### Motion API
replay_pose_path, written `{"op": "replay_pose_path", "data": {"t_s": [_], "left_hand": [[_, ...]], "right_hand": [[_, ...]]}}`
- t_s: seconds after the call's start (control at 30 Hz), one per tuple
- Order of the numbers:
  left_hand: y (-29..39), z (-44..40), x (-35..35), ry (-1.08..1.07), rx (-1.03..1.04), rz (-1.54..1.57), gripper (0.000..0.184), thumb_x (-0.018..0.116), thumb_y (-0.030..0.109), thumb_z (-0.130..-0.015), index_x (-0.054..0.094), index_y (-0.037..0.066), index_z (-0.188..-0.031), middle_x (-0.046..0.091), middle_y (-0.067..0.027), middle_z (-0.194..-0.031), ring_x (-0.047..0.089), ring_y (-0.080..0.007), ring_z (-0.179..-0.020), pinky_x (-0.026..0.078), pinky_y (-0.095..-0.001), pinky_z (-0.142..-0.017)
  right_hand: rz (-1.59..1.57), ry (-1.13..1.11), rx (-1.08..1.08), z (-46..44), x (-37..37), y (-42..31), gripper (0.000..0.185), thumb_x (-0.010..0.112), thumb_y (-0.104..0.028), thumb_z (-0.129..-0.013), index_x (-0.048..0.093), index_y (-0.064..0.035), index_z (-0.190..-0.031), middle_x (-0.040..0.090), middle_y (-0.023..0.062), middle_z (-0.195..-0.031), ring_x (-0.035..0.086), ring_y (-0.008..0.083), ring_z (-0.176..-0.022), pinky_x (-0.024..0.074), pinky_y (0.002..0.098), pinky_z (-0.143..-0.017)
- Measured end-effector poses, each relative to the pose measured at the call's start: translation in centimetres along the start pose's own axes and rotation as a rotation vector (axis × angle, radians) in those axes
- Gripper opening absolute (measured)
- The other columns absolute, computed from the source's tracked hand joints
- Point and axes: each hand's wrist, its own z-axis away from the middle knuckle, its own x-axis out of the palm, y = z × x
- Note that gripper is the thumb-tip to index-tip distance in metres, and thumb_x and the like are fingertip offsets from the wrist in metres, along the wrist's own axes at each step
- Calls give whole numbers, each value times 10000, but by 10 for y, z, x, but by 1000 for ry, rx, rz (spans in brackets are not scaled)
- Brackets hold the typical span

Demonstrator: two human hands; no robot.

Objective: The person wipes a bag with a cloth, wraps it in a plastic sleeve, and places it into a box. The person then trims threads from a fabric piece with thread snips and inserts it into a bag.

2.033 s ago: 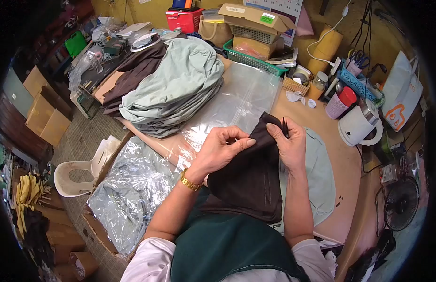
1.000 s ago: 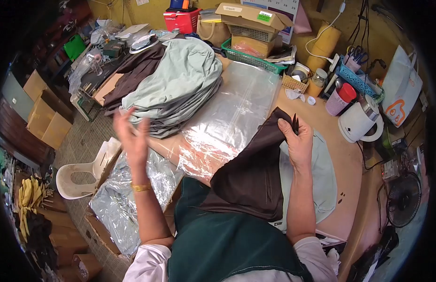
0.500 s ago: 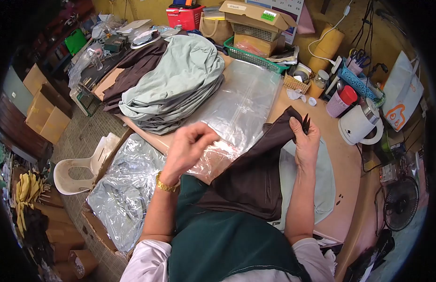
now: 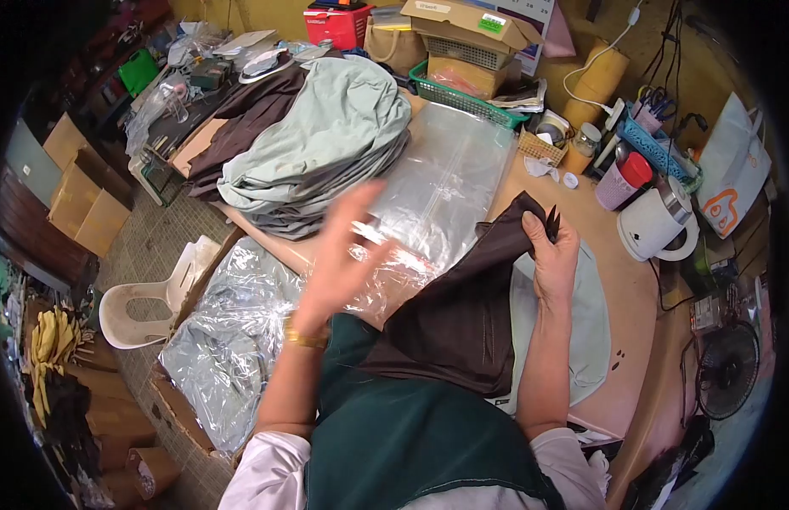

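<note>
My right hand [image 4: 554, 255] pinches the upper corner of a dark brown cloth piece [image 4: 462, 327] between thumb and fingers. Two dark pointed tips, which look like small thread snips [image 4: 552, 223], stick up from the same hand. The cloth hangs down to my lap, over a pale grey-green cloth [image 4: 588, 331] on the table. My left hand [image 4: 343, 263] is raised to the left of the brown cloth, apart from it. Its fingers are spread and blurred by motion, and no held thing shows in them. Clear plastic bags [image 4: 449, 170] lie beyond it.
A pile of grey-green cloth [image 4: 318, 144] sits at the back left. On my left is a box of plastic-wrapped pieces [image 4: 229, 340] near a white chair [image 4: 152, 297]. A kettle [image 4: 653, 225], a pink cup [image 4: 622, 183] and a green basket [image 4: 471, 100] line the table's far right.
My left hand has opened from a pinch into spread fingers and moved slightly up. My right hand and the brown cloth have barely moved. The view has shifted slightly.
</note>
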Motion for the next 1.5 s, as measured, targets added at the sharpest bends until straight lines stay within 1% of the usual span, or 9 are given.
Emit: {"op": "replay_pose_path", "data": {"t_s": [0.23,0.5,0.57,0.73,1.03,1.1,1.17,1.33,1.5], "left_hand": [[4,-5,60,-211,-66,130,216,684,184,-911,666,-8,-815,559,37,-645,515,-42,-612,425,-229,-557],[0,-2,49,-190,-275,106,247,678,205,-912,647,-3,-782,552,4,-612,522,-76,-531,397,-256,-491],[-6,-3,50,12,130,-202,196,682,164,-887,638,8,-776,545,-59,-643,527,-153,-564,393,-294,-529],[-7,-2,37,56,145,-387,186,638,106,-891,592,1,-744,491,-93,-675,467,-211,-594,381,-317,-576],[-64,0,-64,721,-50,485,331,538,297,-1005,558,112,-731,413,70,-617,323,-39,-567,265,-217,-527],[-65,4,-89,810,60,-308,250,628,282,-945,631,59,-831,549,-20,-742,505,-119,-699,404,-258,-684],[-59,5,-87,743,172,-740,244,689,268,-893,660,26,-914,622,-90,-890,581,-174,-843,451,-307,-808],[-33,10,-17,-287,-214,77,310,574,227,-960,655,11,-1167,676,-77,-1056,611,-151,-970,478,-291,-841],[-21,9,65,-335,-344,330,317,645,220,-928,669,-4,-1152,687,-70,-1032,619,-131,-942,472,-265,-860]], "right_hand": [[39,-4,-7,0,-9,3,281,724,-183,-887,534,-70,-714,496,-77,-688,405,32,-659,339,217,-606],[91,-53,-18,1,-8,12,311,720,-172,-891,495,-77,-698,460,-95,-684,377,23,-652,317,212,-581],[67,-47,11,3,0,7,299,720,-174,-890,507,-75,-705,463,-96,-684,377,22,-650,316,208,-579],[47,-36,9,-2,-10,16,276,720,-183,-891,533,-69,-723,480,-91,-691,388,24,-657,321,205,-588],[18,44,9,-3,-16,13,230,715,-169,-891,572,-64,-745,528,-78,-713,428,31,-680,357,213,-638],[-2,61,26,-3,-15,12,210,715,-166,-891,591,-60,-759,551,-73,-723,444,31,-684,369,213,-647],[0,38,21,-2,-16,15,176,713,-162,-892,621,-53,-789,585,-65,-747,469,32,-696,388,214,-662],[-29,33,27,0,-5,9,191,716,-163,-891,608,-58,-773,569,-72,-737,458,31,-690,379,215,-652],[4,9,14,0,-8,14,246,718,-167,-891,559,-73,-728,519,-84,-708,421,28,-671,347,213,-621]]}}
